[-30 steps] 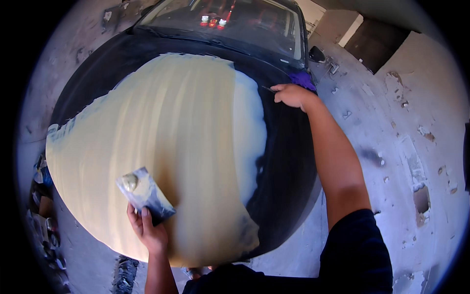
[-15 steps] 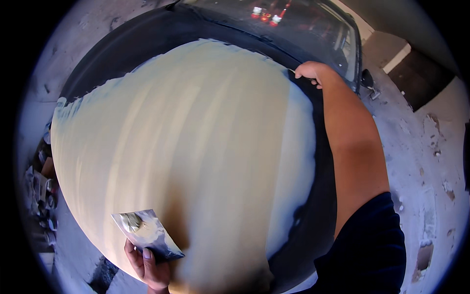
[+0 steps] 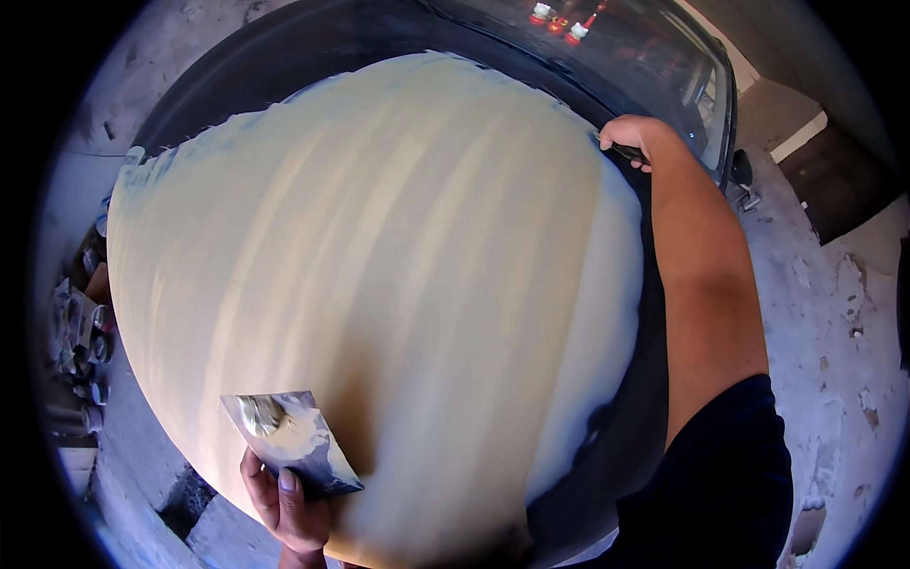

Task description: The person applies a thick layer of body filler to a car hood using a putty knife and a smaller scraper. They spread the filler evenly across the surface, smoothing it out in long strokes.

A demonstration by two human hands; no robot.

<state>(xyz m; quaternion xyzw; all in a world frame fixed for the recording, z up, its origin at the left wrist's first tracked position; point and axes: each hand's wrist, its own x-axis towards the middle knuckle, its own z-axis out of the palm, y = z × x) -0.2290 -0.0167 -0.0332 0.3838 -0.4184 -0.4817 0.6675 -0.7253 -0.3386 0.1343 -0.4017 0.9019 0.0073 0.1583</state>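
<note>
A car hood (image 3: pixel 650 332), dark at its borders, fills the middle, spread with streaky cream filler (image 3: pixel 408 266). At the lower left, my left hand (image 3: pixel 286 503) grips a metal mixing plate (image 3: pixel 327 455). On the plate lie a cream smear and a greyish lump of filler (image 3: pixel 261 415). My right arm reaches to the far right corner of the coating, near the windshield. There my right hand (image 3: pixel 633 140) is closed on a scraper (image 3: pixel 627 152); a dark part of its handle shows, while its blade is seen almost edge-on and mostly hidden.
The windshield (image 3: pixel 645 57), with red and white ornaments behind it, rises beyond the hood. A side mirror (image 3: pixel 741 169) juts out at right. Cans and clutter (image 3: pixel 85 332) line the left side. A dark panel (image 3: pixel 839 185) lies on the stained floor (image 3: pixel 815 313).
The view has shifted, so the hood and windshield sit farther right and higher. My right hand stays by the coating's far right corner, and my left still holds the plate.
</note>
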